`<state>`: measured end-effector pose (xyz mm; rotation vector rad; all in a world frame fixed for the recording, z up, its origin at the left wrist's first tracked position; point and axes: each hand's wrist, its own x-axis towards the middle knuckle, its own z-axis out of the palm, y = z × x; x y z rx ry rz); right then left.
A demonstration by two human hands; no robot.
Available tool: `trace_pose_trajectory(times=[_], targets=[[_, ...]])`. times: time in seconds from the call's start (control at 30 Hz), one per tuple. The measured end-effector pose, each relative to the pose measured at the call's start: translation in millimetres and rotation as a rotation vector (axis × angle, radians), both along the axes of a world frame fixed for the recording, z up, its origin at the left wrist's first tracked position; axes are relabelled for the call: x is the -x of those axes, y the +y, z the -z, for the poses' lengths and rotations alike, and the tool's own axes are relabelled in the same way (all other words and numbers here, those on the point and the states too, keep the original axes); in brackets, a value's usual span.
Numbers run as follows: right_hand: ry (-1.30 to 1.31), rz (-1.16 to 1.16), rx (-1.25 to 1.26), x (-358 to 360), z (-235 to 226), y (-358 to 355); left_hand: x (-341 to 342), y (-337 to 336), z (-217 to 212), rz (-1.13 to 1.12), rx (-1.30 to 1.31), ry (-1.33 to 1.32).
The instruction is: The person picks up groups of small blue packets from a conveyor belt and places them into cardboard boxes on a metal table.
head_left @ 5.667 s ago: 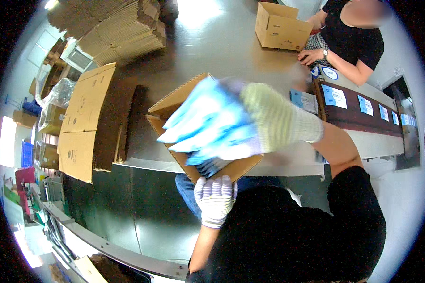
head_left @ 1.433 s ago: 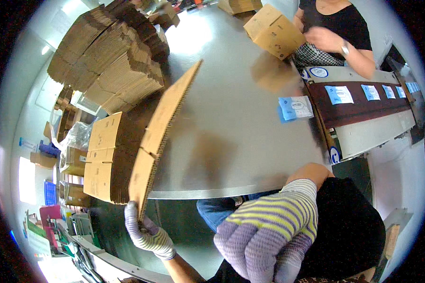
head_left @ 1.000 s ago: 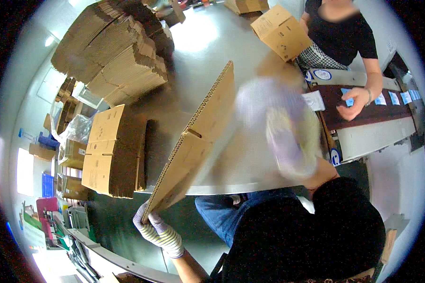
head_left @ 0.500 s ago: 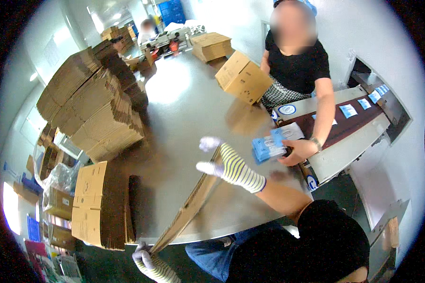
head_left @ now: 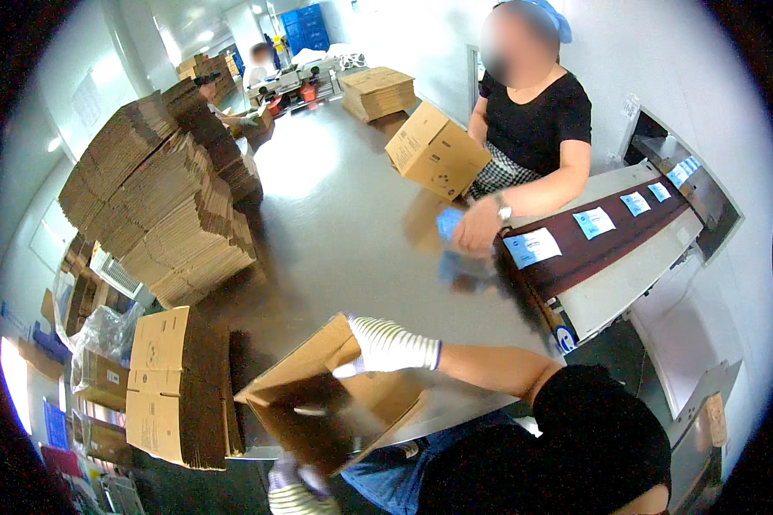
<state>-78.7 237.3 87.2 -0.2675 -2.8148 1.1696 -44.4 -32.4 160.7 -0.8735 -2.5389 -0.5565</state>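
The right hand [head_left: 386, 345], in a striped knit glove, grips the top edge of a brown cardboard box [head_left: 326, 396] at the near edge of the tabletop [head_left: 343, 223], fingers curled over the upper flap; the left hand [head_left: 290, 481], gloved likewise, sits beneath the box's near lower corner, mostly hidden by it, so I cannot tell whether it grasps or merely props; judged from the pose, one hand pulls the top panel while the other braces underneath so that the carton stays squared open. The box is tilted, its open mouth turned toward the wearer, the inside dark and, as far as it shows, empty; the flaps stand loose and the corrugated walls look plain and clean.

Just left of it a bundle of flattened cartons [head_left: 176, 386] stands on edge; farther left and far, tall stacks of flat cardboard [head_left: 159, 202] lean in fanned piles. Across the tabletop, far and to the right, another person in a black top handles small blue packets [head_left: 449, 225] beside an erected carton [head_left: 436, 153]; at right a dark conveyor belt [head_left: 601, 245] carries white-and-blue labelled packets in a row, presumably placed there within both workers' reach.
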Motion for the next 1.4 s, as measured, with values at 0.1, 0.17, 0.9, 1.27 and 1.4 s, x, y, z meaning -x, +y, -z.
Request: trace_pose_trajectory(times=[0.1,0.17,0.9,1.27,1.4], targets=[[0.041,-0.011,-0.080,18.2,28.7,-4.2,-1.9,9.3,6.1,0.464,0.092,-0.056],[0.090,-0.041,-0.098,25.6,48.1,-1.4,1.4,20.8,3.0,0.255,0.502,-0.325],[0.430,0.003,0.149,-39.1,-33.3,-14.5,38.0,20.3,117.7,0.232,-1.866,-0.760],[0.199,-0.610,-0.412,-20.9,-24.7,-52.1,64.7,-79.4,362.4,0.204,-1.036,-1.226],[0.205,-0.750,-0.567,-31.7,21.0,-30.0,44.3,-67.4,171.1,-0.116,-0.891,-0.581]])
